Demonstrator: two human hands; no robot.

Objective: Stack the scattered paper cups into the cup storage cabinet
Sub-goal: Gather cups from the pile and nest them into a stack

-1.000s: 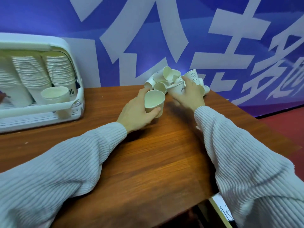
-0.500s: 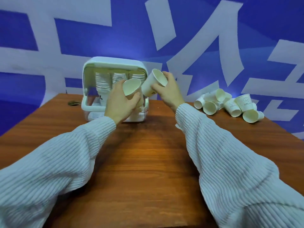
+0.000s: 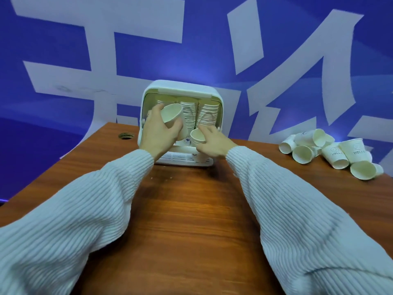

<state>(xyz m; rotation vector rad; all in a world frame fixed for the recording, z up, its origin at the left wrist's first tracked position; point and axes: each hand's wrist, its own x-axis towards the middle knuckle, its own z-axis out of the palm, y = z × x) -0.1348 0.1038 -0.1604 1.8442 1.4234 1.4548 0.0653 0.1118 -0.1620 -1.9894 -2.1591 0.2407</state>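
Both arms extend from the lower corners of the frame toward the centre, sleeves (image 3: 85, 209) in white ribbed knit covering them to the wrists.

Left hand (image 3: 158, 133): raised in front of the left part of the cabinet (image 3: 212, 92) opening, back of the hand toward the camera. Its fingers and thumb curl round a paper cup (image 3: 172, 114), which is tilted with its mouth facing up and toward the camera.

Right hand (image 3: 213, 143): lower, just right of the left hand, in front of the cabinet's bottom tray. Its fingers grip a second cup (image 3: 197, 137) from the right side; the mouth of this cup faces up and left. The two cups are near each other; contact between them cannot be determined.

The cabinet is white, stands at frame centre on the far edge of the wooden worktop (image 3: 191, 220), and is open at the front. Inside, nested stacks (image 3: 207, 113) of cups stand side by side.

The loose cups (image 3: 331, 152) lie in a pile at the right edge of the frame, on the worktop, well apart from the cabinet. Most lie on their sides.

A round hole (image 3: 126, 136) sits in the worktop left of the cabinet. A blue wall (image 3: 63, 28) with large white characters fills the upper frame.
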